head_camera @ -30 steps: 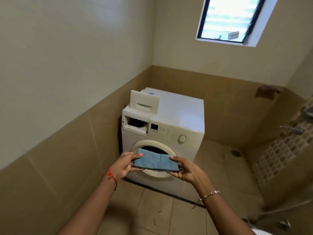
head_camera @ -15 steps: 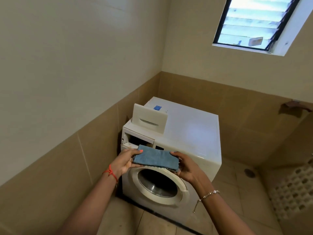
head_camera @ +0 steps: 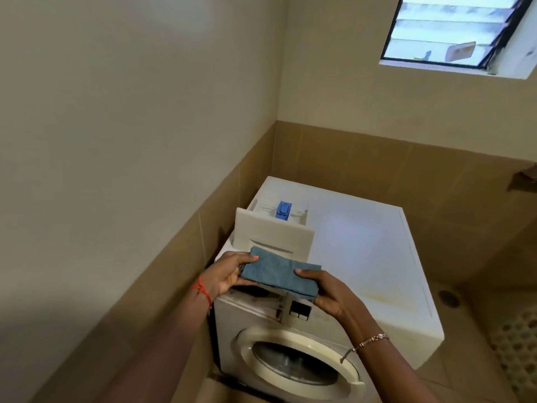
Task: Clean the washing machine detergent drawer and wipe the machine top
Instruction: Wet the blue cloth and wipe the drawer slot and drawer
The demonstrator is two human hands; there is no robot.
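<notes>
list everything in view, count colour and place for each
washing machine: 1, white, room corner
detergent drawer: 1, white, out of its slot, lying on machine top, front left
drawer insert: 1, blue, inside the drawer
drawer slot: 1, dark, machine front, partly behind cloth
door: 1, cream rim, machine front
cloth: 1, blue, folded, held over the machine's front edge
window: 1, dark frame, high on right
floor drain: 1, dark, right of machine
thread: 1, red, left wrist
bracelet: 1, pale metal, right wrist
left hand: 1, grips cloth's left end
right hand: 1, grips cloth's right end
</notes>
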